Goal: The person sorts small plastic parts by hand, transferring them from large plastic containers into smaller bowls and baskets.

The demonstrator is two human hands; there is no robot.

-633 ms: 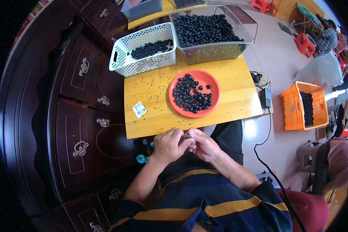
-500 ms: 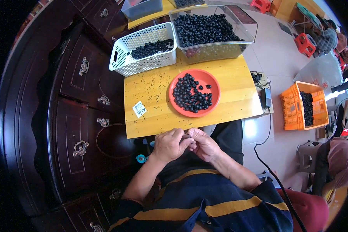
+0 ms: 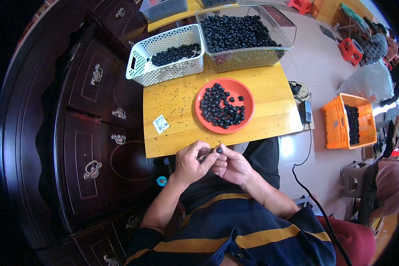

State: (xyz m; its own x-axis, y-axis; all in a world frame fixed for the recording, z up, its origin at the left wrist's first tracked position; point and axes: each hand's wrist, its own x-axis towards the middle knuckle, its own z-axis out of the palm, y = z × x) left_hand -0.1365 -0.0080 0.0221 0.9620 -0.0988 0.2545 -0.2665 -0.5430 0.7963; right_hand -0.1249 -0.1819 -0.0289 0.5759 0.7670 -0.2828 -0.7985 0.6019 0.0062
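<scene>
Just off the table's near edge, my hands meet at the fingertips. Pinched between the thumb and fingers of my right hand (image 3: 235, 167) is a small black ring-shaped part (image 3: 219, 150), with its round end showing. Beside it, my left hand (image 3: 191, 164) is curled closed, its thumb pointing toward that part; whatever its fingers hold is hidden. Beyond my hands, a red-orange plate (image 3: 249, 116) on the table carries many loose black parts (image 3: 224, 116) of the same kind, heaped mostly toward its left and near side.
Behind the plate stand a white perforated basket (image 3: 164, 76) and a clear bin (image 3: 248, 60), both with black parts. Dark crumbs and a white label (image 3: 160, 124) lie on the yellow table (image 3: 177, 142). Dark drawers (image 3: 86, 155) flank the left; an orange crate (image 3: 334, 126) and black cable (image 3: 303, 188) are right.
My hands have turned and parted slightly at the fingertips, so the black part in my right hand now shows. My left hand has shifted slightly up and left.
</scene>
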